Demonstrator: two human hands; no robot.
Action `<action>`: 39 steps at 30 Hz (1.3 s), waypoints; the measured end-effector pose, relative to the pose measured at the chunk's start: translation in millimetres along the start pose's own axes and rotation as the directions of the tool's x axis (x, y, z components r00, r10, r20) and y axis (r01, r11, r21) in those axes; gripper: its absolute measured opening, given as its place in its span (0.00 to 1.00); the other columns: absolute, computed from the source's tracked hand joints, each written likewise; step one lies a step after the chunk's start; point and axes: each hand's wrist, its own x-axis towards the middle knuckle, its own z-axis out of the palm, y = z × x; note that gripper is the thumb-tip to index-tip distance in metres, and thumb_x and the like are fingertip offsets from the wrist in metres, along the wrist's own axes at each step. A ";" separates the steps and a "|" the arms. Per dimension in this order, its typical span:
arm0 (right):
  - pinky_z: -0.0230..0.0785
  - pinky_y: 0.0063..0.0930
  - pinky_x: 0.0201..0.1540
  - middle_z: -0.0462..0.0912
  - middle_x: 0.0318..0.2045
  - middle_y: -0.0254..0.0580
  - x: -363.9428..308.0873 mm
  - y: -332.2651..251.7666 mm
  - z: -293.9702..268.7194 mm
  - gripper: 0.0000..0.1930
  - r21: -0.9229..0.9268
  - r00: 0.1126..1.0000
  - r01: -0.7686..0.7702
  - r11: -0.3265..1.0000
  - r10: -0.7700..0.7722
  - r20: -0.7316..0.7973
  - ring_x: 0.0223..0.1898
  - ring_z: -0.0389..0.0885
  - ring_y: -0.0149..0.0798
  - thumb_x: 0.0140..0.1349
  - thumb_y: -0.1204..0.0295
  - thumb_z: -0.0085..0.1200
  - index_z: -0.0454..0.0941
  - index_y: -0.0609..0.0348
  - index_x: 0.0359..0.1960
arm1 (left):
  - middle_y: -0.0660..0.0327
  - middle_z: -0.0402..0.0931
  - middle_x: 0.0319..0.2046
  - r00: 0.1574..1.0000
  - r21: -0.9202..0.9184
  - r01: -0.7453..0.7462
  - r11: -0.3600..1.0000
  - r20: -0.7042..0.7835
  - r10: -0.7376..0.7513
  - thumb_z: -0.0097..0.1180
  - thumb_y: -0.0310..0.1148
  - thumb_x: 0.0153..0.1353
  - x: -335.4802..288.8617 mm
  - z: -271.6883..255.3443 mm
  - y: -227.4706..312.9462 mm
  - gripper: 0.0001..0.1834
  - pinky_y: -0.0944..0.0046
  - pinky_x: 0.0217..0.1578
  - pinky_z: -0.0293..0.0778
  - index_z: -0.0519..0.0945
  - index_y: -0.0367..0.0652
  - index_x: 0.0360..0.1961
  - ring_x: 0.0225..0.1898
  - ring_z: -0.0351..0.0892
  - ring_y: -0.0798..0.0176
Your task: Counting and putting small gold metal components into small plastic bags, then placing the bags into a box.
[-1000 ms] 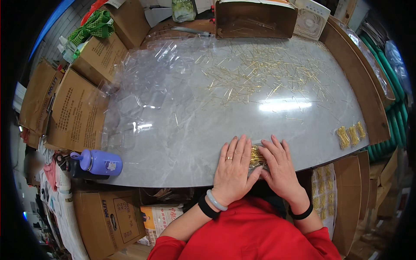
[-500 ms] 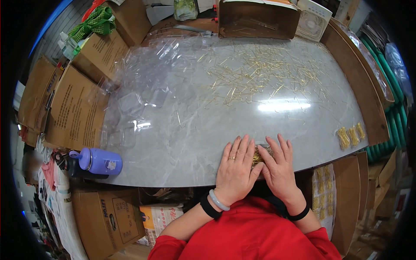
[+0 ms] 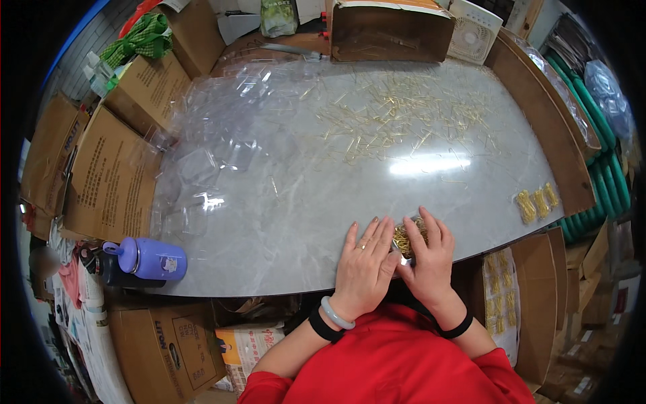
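Observation:
A small clear plastic box filled with gold wire hooks (image 3: 402, 240) lies at the near table edge, between my two hands. My left hand (image 3: 365, 262) rests flat beside it, fingers stretched and close together, its thumb side against the box. My right hand (image 3: 431, 259) curves over the box from the right, with its thumb on the near side and its fingers reaching across to the far side. These fingers and the palm cover part of the box. Many loose gold hooks (image 3: 410, 111) are scattered over the far middle of the table.
Clear plastic boxes (image 3: 222, 114) are piled on the left. Three bundles of gold hooks (image 3: 539, 203) lie at the right edge. A purple bottle (image 3: 160, 260) stands at the near left, by cardboard boxes (image 3: 111, 178). A fan (image 3: 472, 34) and an open carton (image 3: 390, 37) stand at the back.
My right hand has shifted on the box and its fingers are spread differently, baring more of the gold hooks. My left hand stays nearly in place. The whole view has shifted slightly.

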 end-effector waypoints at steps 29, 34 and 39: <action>0.61 0.45 0.62 0.70 0.66 0.47 -6.9 12.9 -8.0 0.32 -0.095 1.000 -0.004 0.995 0.003 -0.013 0.59 0.66 0.55 0.54 0.63 0.66 0.75 0.61 0.61 | 0.42 0.64 0.68 1.000 0.138 -0.006 0.990 -0.030 0.010 0.47 0.44 0.72 -0.7 5.7 5.0 0.33 0.42 0.70 0.51 0.64 0.29 0.68 0.69 0.63 0.43; 0.58 0.50 0.65 0.64 0.70 0.49 -6.7 13.6 -11.9 0.41 -0.016 0.998 0.001 1.000 0.001 0.067 0.64 0.63 0.60 0.49 0.61 0.68 0.69 0.60 0.66 | 0.49 0.63 0.69 0.999 0.251 -0.030 0.968 0.029 0.024 0.48 0.49 0.71 0.0 7.6 7.4 0.31 0.38 0.69 0.53 0.68 0.42 0.69 0.68 0.62 0.42; 0.55 0.52 0.68 0.61 0.71 0.53 -7.1 24.8 -15.8 0.43 0.263 0.999 -0.016 0.965 0.003 0.049 0.67 0.60 0.61 0.50 0.63 0.67 0.64 0.62 0.69 | 0.50 0.63 0.69 0.997 0.285 -0.063 0.956 0.052 0.050 0.47 0.54 0.70 5.1 4.7 8.1 0.32 0.35 0.68 0.52 0.69 0.48 0.69 0.68 0.61 0.38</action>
